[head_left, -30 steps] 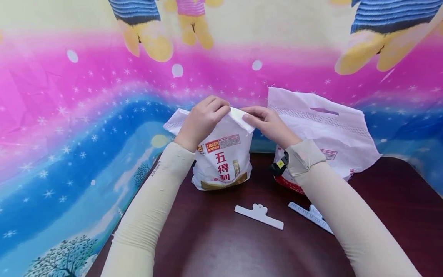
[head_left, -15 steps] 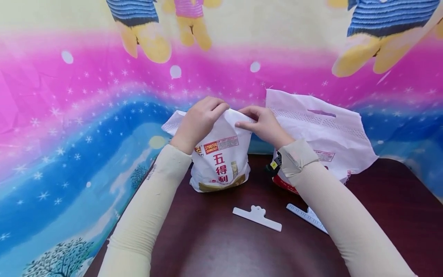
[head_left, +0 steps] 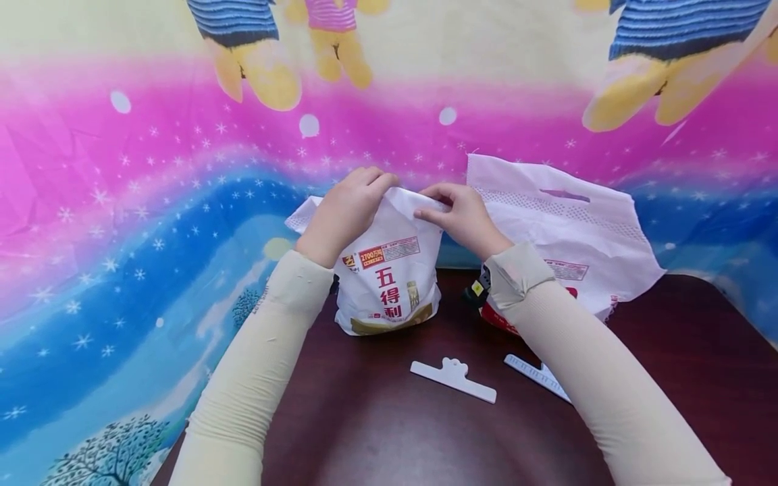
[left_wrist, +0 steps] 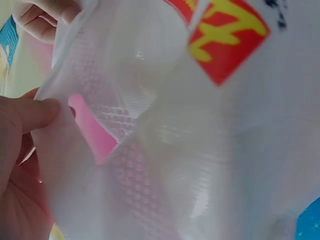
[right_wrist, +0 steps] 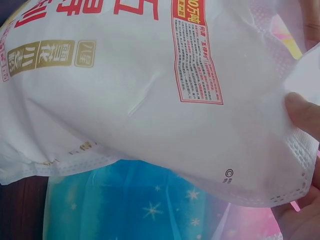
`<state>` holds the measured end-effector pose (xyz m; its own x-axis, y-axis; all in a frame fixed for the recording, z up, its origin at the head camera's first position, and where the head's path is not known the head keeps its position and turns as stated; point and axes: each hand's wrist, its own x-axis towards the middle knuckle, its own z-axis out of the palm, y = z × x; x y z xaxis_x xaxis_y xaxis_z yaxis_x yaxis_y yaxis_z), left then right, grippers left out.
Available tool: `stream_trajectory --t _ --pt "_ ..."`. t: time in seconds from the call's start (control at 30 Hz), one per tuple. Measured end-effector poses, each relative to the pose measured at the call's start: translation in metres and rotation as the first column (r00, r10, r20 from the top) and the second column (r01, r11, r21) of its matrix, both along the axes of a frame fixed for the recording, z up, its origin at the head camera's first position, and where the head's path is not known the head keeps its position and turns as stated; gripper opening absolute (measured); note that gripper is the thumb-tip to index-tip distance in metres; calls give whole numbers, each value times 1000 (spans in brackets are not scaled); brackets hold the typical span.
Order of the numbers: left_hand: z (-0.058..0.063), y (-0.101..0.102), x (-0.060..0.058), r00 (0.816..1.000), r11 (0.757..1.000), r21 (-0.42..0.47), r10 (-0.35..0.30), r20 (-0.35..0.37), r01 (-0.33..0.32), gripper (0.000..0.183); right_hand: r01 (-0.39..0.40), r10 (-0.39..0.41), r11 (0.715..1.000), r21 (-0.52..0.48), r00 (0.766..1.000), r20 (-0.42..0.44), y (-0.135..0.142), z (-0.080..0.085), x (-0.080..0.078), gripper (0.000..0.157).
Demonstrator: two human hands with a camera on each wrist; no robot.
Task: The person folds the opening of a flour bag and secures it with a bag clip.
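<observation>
A white woven flour bag [head_left: 395, 270] with red lettering stands upright on the table, its top edge folded over. My left hand [head_left: 346, 217] grips that top edge left of its middle; in the left wrist view the thumb [left_wrist: 42, 112] presses on the white material near the handle slot. At the top right corner of the bag, my right hand [head_left: 464, 217] pinches the material between thumb and fingers. The right wrist view shows the right thumb [right_wrist: 302, 112] on the folded corner. Most of the left fingers are hidden behind the bag.
A second white bag [head_left: 562, 229] with a handle slot stands to the right, partly behind my right forearm. On the dark table [head_left: 365, 418] lie a white wide clip [head_left: 452, 381] and another clip [head_left: 535, 374], half covered by the right sleeve. A patterned cloth [head_left: 152, 223] hangs behind.
The folded flap at the bag's right corner has turned back out of sight, and my right hand has shifted slightly left along the edge. My left hand has slid slightly left.
</observation>
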<state>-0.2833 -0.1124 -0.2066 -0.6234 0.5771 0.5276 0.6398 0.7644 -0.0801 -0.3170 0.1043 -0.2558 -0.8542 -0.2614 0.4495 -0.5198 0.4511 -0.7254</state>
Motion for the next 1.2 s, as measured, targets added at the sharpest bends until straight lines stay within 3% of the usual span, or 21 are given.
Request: stream_trajectory --t 0.43,0.67,0.93,1.2 --pt "11 6 1 991 996 -78 51 126 -42 48 -7 8 999 35 1000 -29 4 1 -1 29" --pt "17 12 -2 981 990 -108 108 161 -92 42 -16 19 998 53 998 -59 5 0 -2 27" --pt "18 15 -4 980 982 -144 144 136 -125 28 -7 14 997 75 995 -94 5 0 -1 27" --pt "15 15 -3 987 977 -146 158 15 -154 22 18 10 992 122 974 -225 1 -1 1 31"
